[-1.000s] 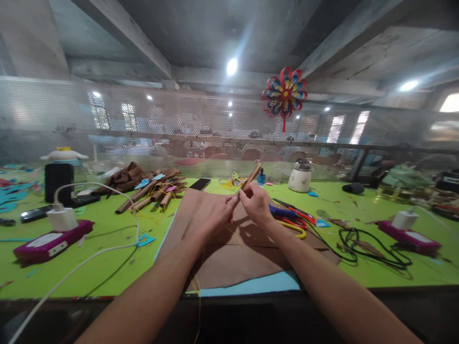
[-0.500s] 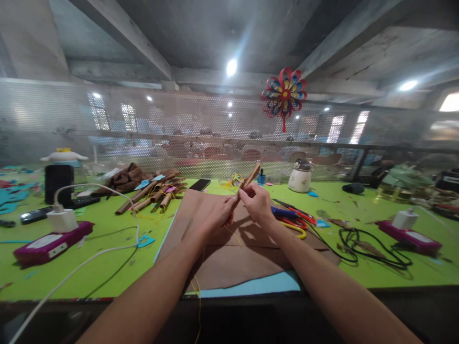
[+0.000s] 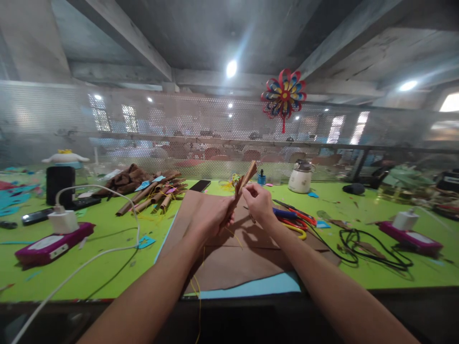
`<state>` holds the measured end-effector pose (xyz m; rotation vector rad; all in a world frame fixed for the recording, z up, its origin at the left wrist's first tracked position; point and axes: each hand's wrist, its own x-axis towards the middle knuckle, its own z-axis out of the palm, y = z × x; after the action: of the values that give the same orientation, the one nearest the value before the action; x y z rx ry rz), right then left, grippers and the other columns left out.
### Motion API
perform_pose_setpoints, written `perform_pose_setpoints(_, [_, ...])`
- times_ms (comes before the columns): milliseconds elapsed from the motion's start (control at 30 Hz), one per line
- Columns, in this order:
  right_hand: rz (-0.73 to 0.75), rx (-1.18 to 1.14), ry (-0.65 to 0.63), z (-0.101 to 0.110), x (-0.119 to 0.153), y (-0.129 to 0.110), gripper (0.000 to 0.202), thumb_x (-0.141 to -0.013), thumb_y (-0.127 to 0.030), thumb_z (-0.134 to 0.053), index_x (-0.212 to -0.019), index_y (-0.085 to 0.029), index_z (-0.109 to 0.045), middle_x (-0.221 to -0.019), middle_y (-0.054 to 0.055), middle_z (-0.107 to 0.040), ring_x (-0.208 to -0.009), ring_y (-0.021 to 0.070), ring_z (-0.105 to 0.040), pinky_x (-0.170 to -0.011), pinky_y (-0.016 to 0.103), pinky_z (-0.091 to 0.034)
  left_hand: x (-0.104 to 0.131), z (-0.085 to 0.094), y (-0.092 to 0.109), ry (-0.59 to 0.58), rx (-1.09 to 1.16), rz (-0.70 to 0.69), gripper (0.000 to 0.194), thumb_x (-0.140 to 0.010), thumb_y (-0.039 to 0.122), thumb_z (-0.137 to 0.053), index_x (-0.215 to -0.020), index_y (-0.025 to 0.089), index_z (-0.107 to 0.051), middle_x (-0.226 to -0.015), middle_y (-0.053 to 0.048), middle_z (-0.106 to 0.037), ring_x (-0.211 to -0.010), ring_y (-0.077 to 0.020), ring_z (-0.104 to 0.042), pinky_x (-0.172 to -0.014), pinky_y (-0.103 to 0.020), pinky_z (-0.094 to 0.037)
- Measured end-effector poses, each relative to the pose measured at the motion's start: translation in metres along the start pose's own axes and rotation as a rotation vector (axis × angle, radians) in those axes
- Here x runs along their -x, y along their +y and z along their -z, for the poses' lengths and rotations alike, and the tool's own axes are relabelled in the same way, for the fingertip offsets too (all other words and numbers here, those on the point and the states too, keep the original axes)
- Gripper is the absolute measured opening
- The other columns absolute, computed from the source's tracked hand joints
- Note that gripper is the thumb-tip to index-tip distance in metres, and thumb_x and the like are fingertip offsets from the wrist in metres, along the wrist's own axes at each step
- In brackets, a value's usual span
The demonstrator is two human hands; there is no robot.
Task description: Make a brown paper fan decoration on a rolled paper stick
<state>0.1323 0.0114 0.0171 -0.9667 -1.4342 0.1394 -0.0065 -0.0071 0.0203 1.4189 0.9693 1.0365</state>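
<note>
A narrow, folded or rolled strip of brown paper (image 3: pixel 248 177) is held up, tilted, over a large flat sheet of brown paper (image 3: pixel 244 267). The left hand (image 3: pixel 215 215) is clamped on its lower part; the thumb and forefinger of the right hand (image 3: pixel 260 203) come to its edge, but whether they are closed on it I cannot tell.

The strip should be light, fairly stiff along its length yet easily creased or crushed; the lower end looks the surer place to hold, with a gentle pinch at the edge. It is unlikely to be slippery.

Under the sheet, 1 pale blue sheet (image 3: pixel 251 287) shows at the near side. Just beyond the right wrist lie tools with blue, red and yellow handles (image 3: pixel 287 215). Further left is a pile of brown paper tubes (image 3: pixel 152 198) on the bright green table (image 3: pixel 114 272).

The strip's bottom end is hidden in the left hand, a thin dark thing beneath the right hand is too small to identify, and both forearms are cut off below.
</note>
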Motion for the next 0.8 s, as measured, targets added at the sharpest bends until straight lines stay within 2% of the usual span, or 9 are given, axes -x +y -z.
perform_pose_setpoints(233, [-0.025, 0.019, 0.026, 0.004, -0.004, 0.006, 0.020, -0.077, -0.034, -0.052, -0.067, -0.019, -0.057, -0.057, 0.000, -0.057, -0.054, 0.0148, -0.051, -0.058, 0.027, -0.040, -0.006, 0.005, -0.006, -0.035, 0.143, 0.062, 0.027, -0.089, 0.038, -0.044, -0.075, 0.019, -0.055, -0.051, 0.001, -0.051, -0.041, -0.0099, -0.043, -0.041, -0.021, -0.031])
perform_pose_setpoints(500, [-0.047, 0.041, 0.008, 0.004, -0.006, 0.006, 0.021, -0.074, -0.036, -0.051, -0.063, -0.019, -0.056, -0.056, 0.001, -0.057, -0.053, 0.0152, -0.051, -0.058, 0.028, -0.040, -0.011, 0.010, -0.008, -0.105, 0.234, 0.146, 0.028, -0.088, 0.041, -0.043, -0.081, 0.017, -0.054, -0.051, 0.003, -0.052, -0.039, -0.0078, -0.043, -0.039, -0.017, -0.034])
perform_pose_setpoints(800, [-0.077, 0.026, -0.015, 0.003, -0.006, 0.004, 0.027, -0.075, -0.041, -0.053, -0.059, -0.019, -0.056, -0.055, 0.001, -0.058, -0.052, 0.0152, -0.051, -0.056, 0.028, -0.041, -0.014, 0.014, -0.007, -0.222, 0.266, 0.081, 0.028, -0.086, 0.041, -0.040, -0.081, 0.017, -0.053, -0.049, 0.003, -0.050, -0.037, -0.0086, -0.044, -0.038, -0.017, -0.033])
